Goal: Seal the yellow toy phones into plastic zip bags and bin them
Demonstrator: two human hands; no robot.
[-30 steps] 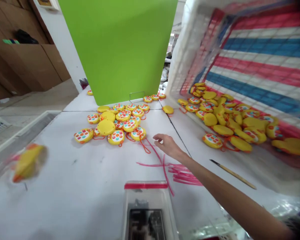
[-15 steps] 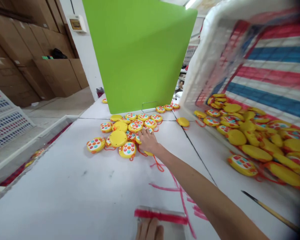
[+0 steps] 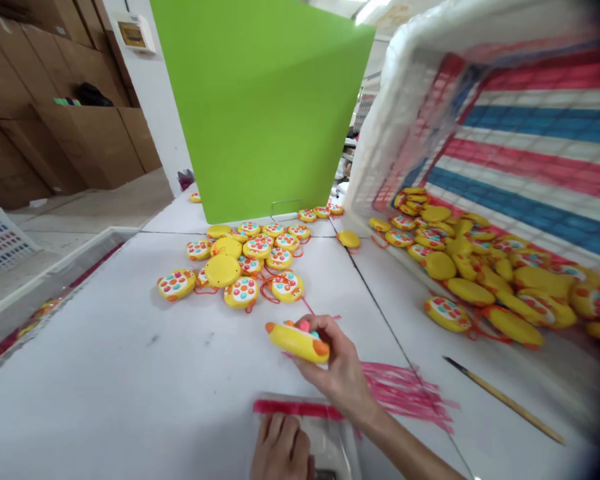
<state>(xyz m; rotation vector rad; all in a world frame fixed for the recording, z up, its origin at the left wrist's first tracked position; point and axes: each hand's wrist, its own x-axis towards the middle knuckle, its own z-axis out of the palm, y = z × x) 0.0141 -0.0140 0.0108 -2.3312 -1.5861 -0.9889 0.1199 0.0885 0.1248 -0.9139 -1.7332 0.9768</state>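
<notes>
My right hand (image 3: 341, 363) grips a yellow animal-shaped toy (image 3: 297, 343) with orange ends and coloured knobs, edge-on above the white table. Fingers and thumb pinch it at its right end. Low in the view, my left hand (image 3: 281, 448) is closed at the mouth of a clear plastic bag (image 3: 330, 441) with a red strip along its top. The thumb is hidden. Beyond my hands lies a loose group of the same toys, some showing a dotted face (image 3: 241, 292), others a plain yellow back (image 3: 223, 270). Thin orange cords hang from several.
A green board (image 3: 270, 113) stands behind the toys. At right, a white basket (image 3: 375, 127) lies on its side with many toys spilling out. A thin brush (image 3: 505, 400) lies in front of it, near pink scribbles (image 3: 405, 393). A bin (image 3: 55, 287) borders the table's left edge.
My right hand has come back from the group with a toy and now holds it near the bag. My left hand stays at the bag. The view has shifted slightly right.
</notes>
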